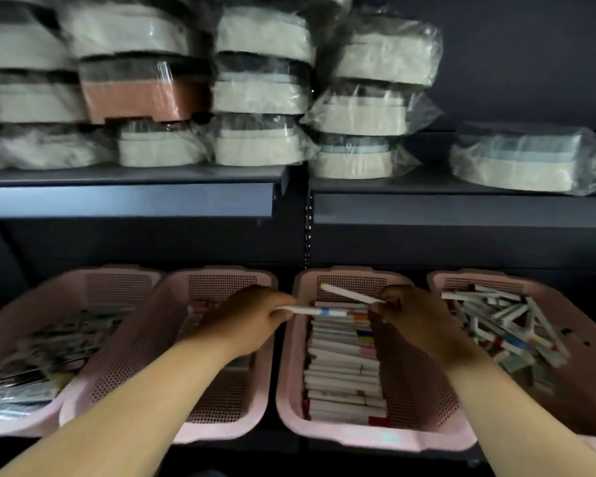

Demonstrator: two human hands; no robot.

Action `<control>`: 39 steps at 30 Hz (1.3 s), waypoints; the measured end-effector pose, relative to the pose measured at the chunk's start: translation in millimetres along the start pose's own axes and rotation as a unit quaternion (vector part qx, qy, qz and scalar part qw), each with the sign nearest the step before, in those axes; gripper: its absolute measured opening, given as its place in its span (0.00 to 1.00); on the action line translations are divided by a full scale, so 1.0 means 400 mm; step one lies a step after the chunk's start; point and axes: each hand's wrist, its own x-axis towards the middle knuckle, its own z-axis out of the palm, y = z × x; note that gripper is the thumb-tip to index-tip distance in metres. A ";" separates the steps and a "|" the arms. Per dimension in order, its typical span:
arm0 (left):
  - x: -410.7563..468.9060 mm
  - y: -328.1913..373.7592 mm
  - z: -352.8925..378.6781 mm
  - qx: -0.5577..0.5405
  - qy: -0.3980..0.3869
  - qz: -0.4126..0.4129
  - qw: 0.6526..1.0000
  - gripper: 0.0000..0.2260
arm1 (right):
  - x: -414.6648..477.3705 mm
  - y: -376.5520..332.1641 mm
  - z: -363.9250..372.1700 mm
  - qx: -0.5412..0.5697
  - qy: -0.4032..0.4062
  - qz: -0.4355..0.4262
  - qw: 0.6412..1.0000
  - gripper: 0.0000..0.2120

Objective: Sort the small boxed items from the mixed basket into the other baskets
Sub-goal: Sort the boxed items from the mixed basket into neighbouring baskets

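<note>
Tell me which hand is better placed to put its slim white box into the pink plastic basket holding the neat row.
Probably the right hand: it pinches its yellow-tipped white box above that pink perforated basket; the left hand, gripping a blue-banded box, is over the neighbouring basket.

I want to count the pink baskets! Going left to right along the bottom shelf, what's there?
Far-left basket holding a blurry jumble → second basket → third basket with neat rows of boxes → far-right basket with a loose pile of boxes.
</note>
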 end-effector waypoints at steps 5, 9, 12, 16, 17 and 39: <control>0.025 0.054 0.071 0.038 -0.053 0.047 0.997 0.10 | 0.000 0.024 0.002 0.022 0.007 0.023 0.999 0.06; 0.053 0.101 0.126 0.061 -0.084 0.086 0.991 0.12 | -0.017 0.054 -0.011 0.031 0.018 0.034 0.999 0.05; 0.062 0.109 0.165 0.104 -0.081 0.114 0.985 0.13 | -0.029 0.071 -0.014 0.038 0.012 0.037 0.999 0.05; 0.067 0.082 0.205 0.156 -0.101 0.111 0.976 0.11 | -0.037 0.073 -0.013 0.018 0.010 0.015 1.000 0.07; 0.068 0.078 0.210 0.172 -0.103 0.113 0.973 0.10 | -0.039 0.070 -0.013 0.021 0.006 0.013 1.000 0.06; 0.100 0.093 0.150 0.097 -0.029 0.132 0.986 0.10 | -0.057 0.075 -0.034 0.101 -0.047 -0.047 0.993 0.03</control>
